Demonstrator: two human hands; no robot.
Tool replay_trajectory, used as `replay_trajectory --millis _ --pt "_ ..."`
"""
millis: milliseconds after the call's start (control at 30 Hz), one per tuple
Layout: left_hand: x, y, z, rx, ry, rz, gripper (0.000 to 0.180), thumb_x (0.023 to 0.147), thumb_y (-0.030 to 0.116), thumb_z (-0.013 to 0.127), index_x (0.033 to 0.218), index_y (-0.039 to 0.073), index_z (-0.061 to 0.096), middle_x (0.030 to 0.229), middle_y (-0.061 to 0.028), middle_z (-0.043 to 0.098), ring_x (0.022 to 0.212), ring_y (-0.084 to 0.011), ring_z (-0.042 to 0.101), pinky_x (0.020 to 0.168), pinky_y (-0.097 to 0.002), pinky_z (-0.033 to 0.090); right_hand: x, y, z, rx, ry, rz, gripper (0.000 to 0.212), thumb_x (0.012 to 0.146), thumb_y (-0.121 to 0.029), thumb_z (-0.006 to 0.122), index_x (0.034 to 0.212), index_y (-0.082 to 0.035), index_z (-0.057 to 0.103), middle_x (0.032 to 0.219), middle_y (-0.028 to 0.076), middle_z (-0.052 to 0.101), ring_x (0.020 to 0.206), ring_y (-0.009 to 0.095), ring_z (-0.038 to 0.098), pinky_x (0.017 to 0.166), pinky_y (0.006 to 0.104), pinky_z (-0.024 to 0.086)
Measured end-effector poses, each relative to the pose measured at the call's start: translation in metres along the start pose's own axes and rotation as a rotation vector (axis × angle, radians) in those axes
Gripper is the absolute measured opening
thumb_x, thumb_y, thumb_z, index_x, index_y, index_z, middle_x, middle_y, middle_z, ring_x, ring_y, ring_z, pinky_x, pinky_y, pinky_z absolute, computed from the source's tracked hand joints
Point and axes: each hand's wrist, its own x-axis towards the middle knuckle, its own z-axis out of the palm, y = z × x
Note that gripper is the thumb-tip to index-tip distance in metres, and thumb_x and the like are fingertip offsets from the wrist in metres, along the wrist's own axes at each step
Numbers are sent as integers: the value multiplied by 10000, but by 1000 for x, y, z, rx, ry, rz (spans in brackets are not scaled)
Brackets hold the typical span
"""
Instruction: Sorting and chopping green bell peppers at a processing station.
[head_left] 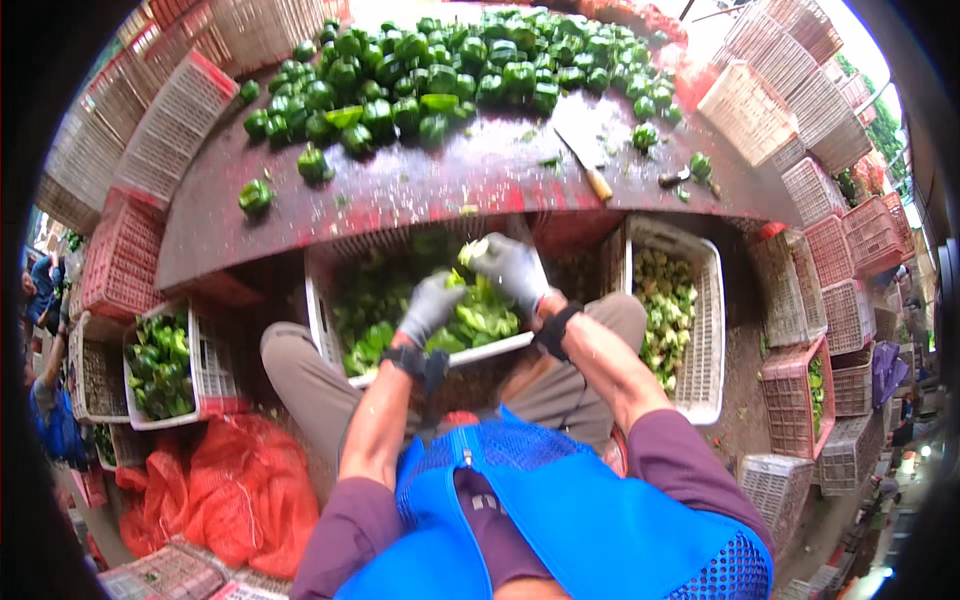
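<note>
Green pepper piece [478,252] — pale cut face up — held above a white crate [322,300] of cut peppers.

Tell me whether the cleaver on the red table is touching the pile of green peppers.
Apart. The head view shows the cleaver lying alone on the red table, bare tabletop showing between its blade and the pepper pile.

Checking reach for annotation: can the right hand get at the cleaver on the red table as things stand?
Probably yes. The right hand is shut on a pepper piece over the white crate, and the cleaver lies on bare red table just beyond, nothing between; it must drop the piece first.
</note>
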Motion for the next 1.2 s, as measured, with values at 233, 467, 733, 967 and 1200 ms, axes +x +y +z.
replay_trajectory --millis 233,467,733,967,1200 --pt "7 10 4 330 6 47 777 896 644 572 1408 69 467 1293 -180 602 988 -311 688 872 -380 542 8 35 -15 1077 -9 302 195 991 -222 622 1049 -39 653 896 -19 634 800 61 558 738 230 467" --pt "-21 55 46 -434 -81 107 281 946 217 690 1155 44 616 942 -11 680 726 -70 630 622 -244 520 -11 27 12 630 235 206 304 928 -204 666 1151 -10 595 1010 25 643 910 81 571 844 256 480" --pt "-29 62 19 -140 -204 191 286 812 130 807 1039 20 670 919 -1 690 829 -75 592 759 -268 497 -15 22 -53 690 -555 151 545 817 -113 713 1310 -22 501 1142 79 609 1059 145 575 922 306 483" --pt "-33 56 8 -250 -333 135 342 816 108 792 1133 29 689 939 -26 712 823 -75 610 730 -262 516 -20 -2 -64 673 -763 101 579 801 -69 762 1317 -27 504 1138 47 626 1061 106 554 935 268 465" --pt "-22 40 11 -176 -262 -40 241 874 150 718 1098 62 709 819 38 662 630 -46 561 520 -229 456 -31 0 -24 16 -27 4 426 809 -77 721 1206 -136 579 1069 137 691 989 362 651 846 388 530"
